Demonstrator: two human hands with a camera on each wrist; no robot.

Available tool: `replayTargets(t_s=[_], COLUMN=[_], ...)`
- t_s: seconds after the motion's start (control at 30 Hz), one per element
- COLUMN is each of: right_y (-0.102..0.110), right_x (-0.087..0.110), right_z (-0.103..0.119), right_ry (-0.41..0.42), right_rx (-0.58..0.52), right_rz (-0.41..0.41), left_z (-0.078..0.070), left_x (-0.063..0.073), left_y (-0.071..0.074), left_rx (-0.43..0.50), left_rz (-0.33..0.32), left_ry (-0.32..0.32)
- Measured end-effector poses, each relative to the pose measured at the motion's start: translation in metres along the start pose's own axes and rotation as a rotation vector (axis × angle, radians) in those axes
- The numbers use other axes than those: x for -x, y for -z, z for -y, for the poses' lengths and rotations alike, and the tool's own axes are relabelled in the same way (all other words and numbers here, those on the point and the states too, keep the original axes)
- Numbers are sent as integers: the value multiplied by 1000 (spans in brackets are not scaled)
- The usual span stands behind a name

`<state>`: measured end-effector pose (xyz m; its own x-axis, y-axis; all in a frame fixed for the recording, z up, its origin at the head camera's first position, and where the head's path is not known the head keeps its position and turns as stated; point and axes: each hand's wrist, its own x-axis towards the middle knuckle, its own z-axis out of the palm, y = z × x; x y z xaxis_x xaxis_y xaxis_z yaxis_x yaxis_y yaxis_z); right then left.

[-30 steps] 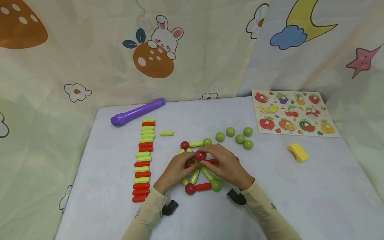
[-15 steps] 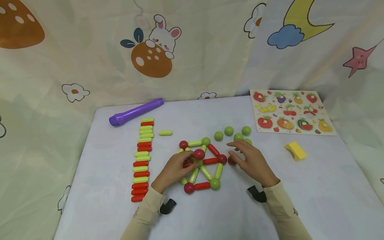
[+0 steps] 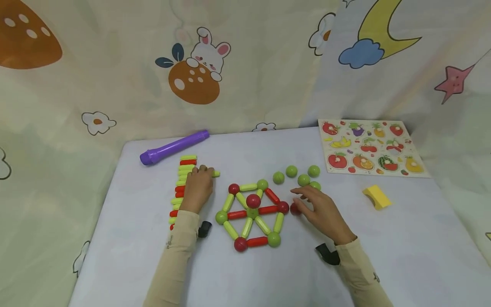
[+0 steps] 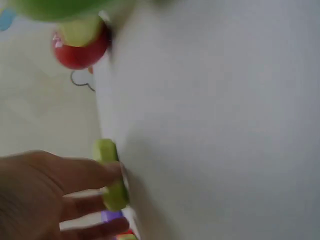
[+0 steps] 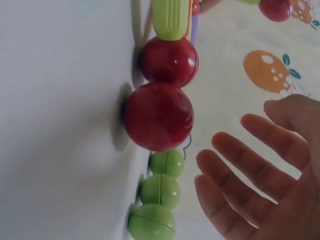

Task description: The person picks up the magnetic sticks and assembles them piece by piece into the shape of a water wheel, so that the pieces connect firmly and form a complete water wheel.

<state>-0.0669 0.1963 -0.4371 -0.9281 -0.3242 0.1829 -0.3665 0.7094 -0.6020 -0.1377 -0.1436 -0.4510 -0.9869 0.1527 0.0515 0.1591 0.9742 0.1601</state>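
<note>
My left hand (image 3: 196,187) reaches beside the stick row and pinches a loose yellow-green stick (image 4: 116,195) between thumb and fingers; the stick still lies at the table surface. A flat six-sided frame of red and yellow-green sticks and balls lies mid-table, with spokes meeting at a green hub ball (image 3: 252,213). On that hub sits a red ball (image 3: 253,201), untouched by either hand. My right hand (image 3: 324,211) hovers with relaxed, spread fingers, holding nothing. Close to its fingertips is another red ball (image 5: 159,116), beside the frame's right corner ball (image 5: 170,61).
A column of red and yellow-green sticks (image 3: 188,162) runs down the left, partly under my left arm. Behind it lies a purple tube (image 3: 174,148). Several green balls (image 3: 291,171), a fruit puzzle board (image 3: 406,164) and a yellow arch block (image 3: 377,197) are at the right.
My left hand has let go of the red ball on the hub and moved left to the loose stick. Earlier my right hand left that same ball and moved right, where it stays.
</note>
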Motion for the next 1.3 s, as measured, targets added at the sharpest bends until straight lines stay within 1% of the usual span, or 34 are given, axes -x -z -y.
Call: replayTargets(t_s=[0.07,0.1,0.17,0.2,0.27,0.3,0.37,0.43,0.5,0.57,0.67,0.73,0.77,0.83,0.87,0.93,1.0,1.07,1.1,1.2,1.3], right_y=[-1,-1,-1,-1,0,1,3,5,7,8,6,4,3,1,0,-1,-4,-8,-10,-15,-17], right_x=[0,-1,-2,-2,-4,-6,-9,-13,-17,-22,-27,-29,-29,-27,-27,-26,-25,-25,-25,-25,-26], right_z=[0,0,0,1,4,6,14,25,37,49,60,63,62,58,54,46,38,32,30,29,33], right_ry=[7,10,19,23,37,48,84,144,224,308,398,419,417,384,358,295,239,206,198,196,215], right_rx=[1,0,2,2,2,4,-3,-28,-66,-116,-166,-173,-168,-164,-160,-157,-174,-186,-193,-214,-209], right_rz=[-9,-14,-20,-21,-26,-32,-50,-74,-95,-100,-89,-72,-63,-45,-37,-22,-8,18,32,66,67], left_z=[0,-1,-3,-5,-11,-15,-27,-41,-56,-70,-84,-90,-91,-91,-90,-86,-82,-78,-77,-75,-74], left_x=[1,1,4,6,12,16,26,35,42,46,47,47,47,48,48,50,53,55,56,58,59], left_y=[-3,-4,-2,1,11,17,33,48,60,67,68,65,63,58,55,49,43,37,34,28,25], left_rx=[-59,-74,-76,-53,39,105,273,433,550,618,639,628,619,605,595,584,582,586,600,648,668], left_rz=[4,-3,-26,-41,-71,-81,-96,-103,-111,-116,-118,-118,-120,-118,-107,-55,16,75,95,107,95], left_ry=[0,-5,-25,-40,-89,-122,-213,-313,-405,-472,-527,-539,-539,-523,-510,-476,-439,-406,-393,-379,-378])
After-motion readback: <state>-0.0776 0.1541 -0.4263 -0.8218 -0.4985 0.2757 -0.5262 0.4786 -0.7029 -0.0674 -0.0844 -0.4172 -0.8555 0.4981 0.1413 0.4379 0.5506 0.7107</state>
